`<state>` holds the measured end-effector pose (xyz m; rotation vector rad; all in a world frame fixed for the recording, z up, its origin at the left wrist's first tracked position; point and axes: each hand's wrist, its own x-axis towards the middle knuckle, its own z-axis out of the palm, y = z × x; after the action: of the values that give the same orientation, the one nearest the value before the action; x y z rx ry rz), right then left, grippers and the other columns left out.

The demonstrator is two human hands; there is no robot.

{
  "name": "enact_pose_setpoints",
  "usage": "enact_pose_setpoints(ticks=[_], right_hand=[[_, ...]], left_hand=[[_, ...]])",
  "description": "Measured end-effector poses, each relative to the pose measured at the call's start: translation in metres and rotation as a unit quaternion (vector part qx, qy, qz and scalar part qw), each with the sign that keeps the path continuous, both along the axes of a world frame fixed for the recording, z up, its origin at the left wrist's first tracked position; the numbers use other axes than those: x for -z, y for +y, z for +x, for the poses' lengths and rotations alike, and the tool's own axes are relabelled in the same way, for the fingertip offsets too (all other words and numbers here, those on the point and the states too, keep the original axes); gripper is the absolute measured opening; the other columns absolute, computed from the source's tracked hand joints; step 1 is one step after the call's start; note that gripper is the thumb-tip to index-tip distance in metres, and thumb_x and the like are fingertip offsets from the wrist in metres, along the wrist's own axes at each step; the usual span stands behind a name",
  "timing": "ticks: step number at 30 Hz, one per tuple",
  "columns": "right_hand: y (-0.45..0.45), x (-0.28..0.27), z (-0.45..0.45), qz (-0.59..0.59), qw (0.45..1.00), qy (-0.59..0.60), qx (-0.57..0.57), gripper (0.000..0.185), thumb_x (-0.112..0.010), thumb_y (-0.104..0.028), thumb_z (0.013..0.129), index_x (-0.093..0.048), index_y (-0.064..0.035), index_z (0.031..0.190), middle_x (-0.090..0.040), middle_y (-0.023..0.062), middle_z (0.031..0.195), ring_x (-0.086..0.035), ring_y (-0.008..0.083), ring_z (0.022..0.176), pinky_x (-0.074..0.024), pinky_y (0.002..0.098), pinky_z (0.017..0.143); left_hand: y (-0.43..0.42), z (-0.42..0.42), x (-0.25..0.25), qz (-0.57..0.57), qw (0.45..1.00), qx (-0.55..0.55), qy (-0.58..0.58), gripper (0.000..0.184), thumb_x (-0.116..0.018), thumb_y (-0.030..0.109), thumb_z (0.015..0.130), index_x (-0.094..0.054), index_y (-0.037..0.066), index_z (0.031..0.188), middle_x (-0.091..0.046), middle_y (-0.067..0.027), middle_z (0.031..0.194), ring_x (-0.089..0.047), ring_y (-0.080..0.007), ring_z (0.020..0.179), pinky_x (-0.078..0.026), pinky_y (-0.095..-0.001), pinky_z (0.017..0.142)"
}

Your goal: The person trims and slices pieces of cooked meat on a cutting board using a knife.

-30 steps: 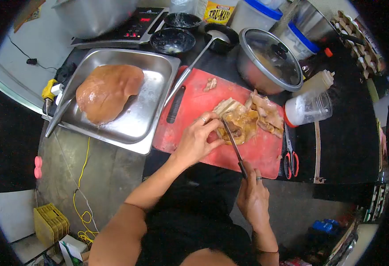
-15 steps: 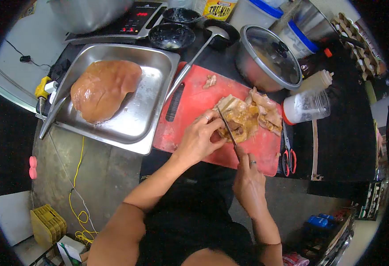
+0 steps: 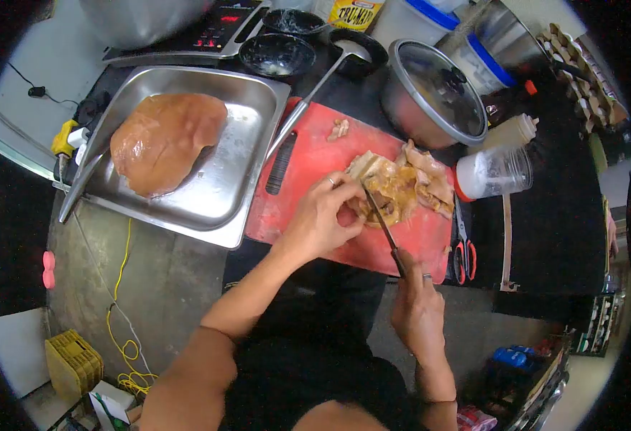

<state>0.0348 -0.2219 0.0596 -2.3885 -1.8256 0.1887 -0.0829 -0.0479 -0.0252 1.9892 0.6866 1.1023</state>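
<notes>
On the red cutting board [image 3: 308, 165] lies a piece of pale, fatty meat [image 3: 399, 194], with a folded flap of skin [image 3: 430, 181] at its right side. My left hand [image 3: 323, 215] pinches the meat's left edge with bent fingers. Wrapped round the dark handle of a knife [image 3: 385, 224] is my right hand [image 3: 417, 309], at the board's front edge. The blade slants up and left across the meat, its tip close to my left fingers. A small meat scrap [image 3: 338, 129] sits near the board's back edge.
To the left, a steel tray [image 3: 222, 194] holds a large brown piece of meat [image 3: 168, 144]. A ladle [image 3: 305, 104] leans between tray and board. Behind stand a lidded pot [image 3: 438, 93] and black bowls [image 3: 278, 55]. Scissors [image 3: 463, 251] and a clear jar [image 3: 495, 172] are at the right.
My right hand has drawn the knife back toward my body and slightly right. My left hand stays at the meat's left edge, with little visible movement.
</notes>
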Motion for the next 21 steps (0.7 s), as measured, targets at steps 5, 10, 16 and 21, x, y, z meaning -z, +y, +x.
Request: enact_pose_setpoints(ticks=[5,10,16,21], right_hand=[[-0.015,0.003,0.013,0.103,0.992,0.067,0.019,0.043,-0.048,0.001,0.084,-0.046,-0.0069,0.127,-0.058,0.0232,0.104,-0.059,0.0446,0.085,-0.0496,0.0486,0.066],[-0.033,0.006,0.015,0.125,0.982,0.112,0.088,0.042,-0.045,0.007,0.083,-0.048,-0.0019,0.124,-0.062,0.0238,0.102,-0.061,0.041,0.09,-0.0473,0.042,0.078],[-0.052,0.017,0.026,0.15,0.972,0.129,0.128,0.04,-0.045,0.004,0.085,-0.047,-0.0027,0.124,-0.06,0.0245,0.104,-0.06,0.0429,0.092,-0.0467,0.0453,0.076],[-0.058,0.038,0.035,0.153,0.972,0.133,0.115,0.043,-0.048,0.002,0.085,-0.042,-0.0052,0.128,-0.056,0.0245,0.109,-0.059,0.0461,0.085,-0.0477,0.0523,0.069]], left_hand=[[0.024,0.018,-0.009,0.031,0.999,-0.034,-0.002,0.021,-0.053,-0.005,0.077,-0.059,0.002,0.096,-0.057,-0.017,0.102,-0.056,-0.0353,0.1,-0.045,-0.0421,0.087],[0.063,0.059,-0.007,0.103,0.987,0.086,0.092,0.021,-0.046,0.003,0.083,-0.061,0.001,0.098,-0.058,-0.0186,0.106,-0.054,-0.0355,0.106,-0.042,-0.0435,0.091],[0.068,0.055,-0.008,0.0,0.974,0.125,0.192,0.026,-0.047,0.008,0.083,-0.064,0.002,0.101,-0.062,-0.0202,0.096,-0.057,-0.0364,0.101,-0.044,-0.0444,0.089],[0.024,0.014,-0.025,0.086,0.959,0.018,0.268,0.023,-0.05,0.01,0.083,-0.065,0.0,0.097,-0.062,-0.022,0.09,-0.06,-0.037,0.09,-0.046,-0.0426,0.083]])
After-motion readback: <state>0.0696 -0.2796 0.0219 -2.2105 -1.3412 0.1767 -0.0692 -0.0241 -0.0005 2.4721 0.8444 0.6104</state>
